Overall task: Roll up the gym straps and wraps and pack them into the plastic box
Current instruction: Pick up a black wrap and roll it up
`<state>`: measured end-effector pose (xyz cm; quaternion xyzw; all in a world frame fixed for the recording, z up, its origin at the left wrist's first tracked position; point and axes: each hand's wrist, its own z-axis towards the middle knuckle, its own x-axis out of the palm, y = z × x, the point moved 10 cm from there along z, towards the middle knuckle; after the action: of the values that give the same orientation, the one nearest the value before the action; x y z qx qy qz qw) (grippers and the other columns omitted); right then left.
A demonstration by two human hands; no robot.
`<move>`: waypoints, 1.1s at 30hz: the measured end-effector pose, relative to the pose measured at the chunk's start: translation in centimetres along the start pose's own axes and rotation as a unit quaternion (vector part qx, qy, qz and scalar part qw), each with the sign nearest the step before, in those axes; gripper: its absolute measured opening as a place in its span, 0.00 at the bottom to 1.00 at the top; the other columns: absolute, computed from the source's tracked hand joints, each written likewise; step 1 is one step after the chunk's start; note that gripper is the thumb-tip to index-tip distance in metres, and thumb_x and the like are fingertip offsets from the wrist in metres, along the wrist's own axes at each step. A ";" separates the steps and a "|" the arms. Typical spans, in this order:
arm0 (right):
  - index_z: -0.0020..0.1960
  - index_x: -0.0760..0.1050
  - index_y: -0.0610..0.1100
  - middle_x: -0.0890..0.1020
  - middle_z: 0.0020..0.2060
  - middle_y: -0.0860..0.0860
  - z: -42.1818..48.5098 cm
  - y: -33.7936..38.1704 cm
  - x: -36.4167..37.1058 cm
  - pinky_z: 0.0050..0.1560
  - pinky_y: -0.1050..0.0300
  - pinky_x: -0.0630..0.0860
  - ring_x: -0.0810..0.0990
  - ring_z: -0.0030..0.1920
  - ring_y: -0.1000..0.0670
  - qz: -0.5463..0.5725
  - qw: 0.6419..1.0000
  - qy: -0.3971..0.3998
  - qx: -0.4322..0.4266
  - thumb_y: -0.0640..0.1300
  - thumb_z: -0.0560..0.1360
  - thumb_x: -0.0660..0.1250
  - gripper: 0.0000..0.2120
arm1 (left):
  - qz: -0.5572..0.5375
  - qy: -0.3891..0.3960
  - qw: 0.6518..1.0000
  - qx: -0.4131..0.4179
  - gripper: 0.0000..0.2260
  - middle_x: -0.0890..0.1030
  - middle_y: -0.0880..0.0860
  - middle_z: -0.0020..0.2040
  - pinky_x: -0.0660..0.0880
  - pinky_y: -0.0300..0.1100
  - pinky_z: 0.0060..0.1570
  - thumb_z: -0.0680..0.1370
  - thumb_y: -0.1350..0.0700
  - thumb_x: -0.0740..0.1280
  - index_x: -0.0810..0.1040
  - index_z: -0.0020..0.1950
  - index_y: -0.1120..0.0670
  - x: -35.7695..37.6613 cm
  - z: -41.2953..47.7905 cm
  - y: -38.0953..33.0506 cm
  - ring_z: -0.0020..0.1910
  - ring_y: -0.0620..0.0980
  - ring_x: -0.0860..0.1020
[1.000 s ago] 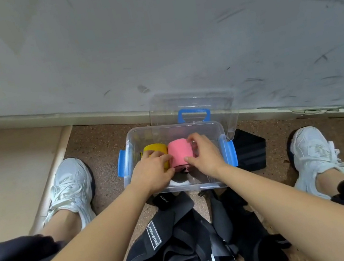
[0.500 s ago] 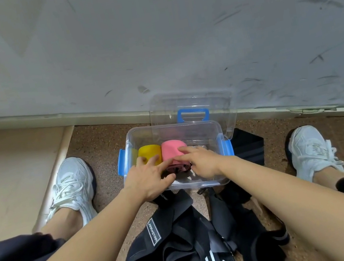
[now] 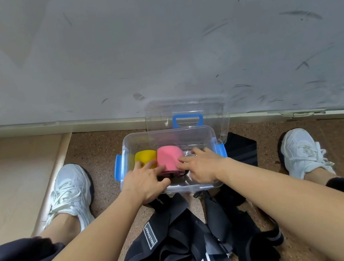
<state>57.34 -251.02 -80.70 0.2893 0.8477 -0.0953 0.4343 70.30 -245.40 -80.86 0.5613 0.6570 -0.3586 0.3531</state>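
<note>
Fingers (image 3: 147, 168) of the left hand (image 3: 144, 181) and right hand (image 3: 203, 166) lie nearly straight, pressing the pink roll (image 3: 169, 157) between them. It sits by the yellow roll (image 3: 145, 156) in the plastic box (image 3: 190, 137).

Left forearm (image 3: 84, 251) bare, entering from lower left corner, right forearm (image 3: 293, 196) bare, entering from lower right, both converging at frame centre, left hand (image 3: 144, 181) palm down, fingers extended and slightly spread, right hand (image 3: 202, 165) palm down, fingers straight, pointing leftward, hands apart.
</note>
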 end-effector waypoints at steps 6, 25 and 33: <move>0.74 0.71 0.53 0.68 0.76 0.53 -5.3 -2.7 -2.9 0.70 0.45 0.64 0.64 0.72 0.45 0.015 0.983 -0.181 0.018 0.53 0.81 0.63 0.22 | -0.032 -0.012 0.999 -0.010 0.26 0.68 0.49 0.78 0.70 0.55 0.66 0.79 0.35 0.57 0.68 0.77 0.39 -0.4 0.0 0.0 0.73 0.60 0.65; 0.61 0.82 0.49 0.80 0.58 0.50 -13.0 -8.2 15.7 0.49 0.53 0.82 0.79 0.58 0.46 0.359 0.906 0.175 0.143 0.58 0.72 0.77 0.22 | -0.143 -0.248 0.937 0.200 0.13 0.86 0.53 0.50 0.79 0.50 0.42 0.78 0.55 0.67 0.84 0.61 0.53 -1.1 -5.2 -7.9 0.47 0.60 0.83; 0.48 0.80 0.48 0.83 0.50 0.47 -13.9 -3.5 15.1 0.58 0.50 0.78 0.81 0.53 0.45 0.199 0.961 0.190 0.034 0.47 0.72 0.79 0.09 | -0.135 -0.273 0.935 0.183 0.15 0.85 0.55 0.52 0.76 0.53 0.45 0.77 0.54 0.66 0.82 0.63 0.54 -0.8 -5.5 -8.0 0.50 0.62 0.82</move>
<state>38.95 -241.97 -84.54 0.4794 0.8362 0.0207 0.2655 62.13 -241.93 -76.89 0.4031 0.5279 -0.6562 0.3581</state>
